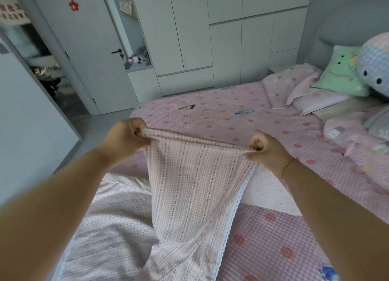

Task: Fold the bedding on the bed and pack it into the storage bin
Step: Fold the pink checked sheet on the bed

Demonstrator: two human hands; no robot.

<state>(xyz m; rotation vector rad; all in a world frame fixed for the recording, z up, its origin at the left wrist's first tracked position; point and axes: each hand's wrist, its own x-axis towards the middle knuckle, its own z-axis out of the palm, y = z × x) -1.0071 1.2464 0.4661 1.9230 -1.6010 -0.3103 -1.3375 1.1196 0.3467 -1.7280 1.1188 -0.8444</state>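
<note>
A pink checked blanket [189, 186] with grey stitched stripes and a white lace edge hangs lifted above the bed. My left hand [126, 139] pinches its upper left corner. My right hand [267, 150] pinches the upper right corner, so the top edge is stretched taut between them. The lower part of the blanket trails down onto the bed near me, where more of the same cloth lies spread at the lower left. The bed [221, 112] wears a pink sheet with red dots. No storage bin is in view.
Pillows [305, 91], a green cushion [341, 72] and a checked plush toy [374, 66] lie at the headboard on the right. Grey wardrobes [210, 38] stand behind the bed. An open door [84, 49] and grey floor are on the left.
</note>
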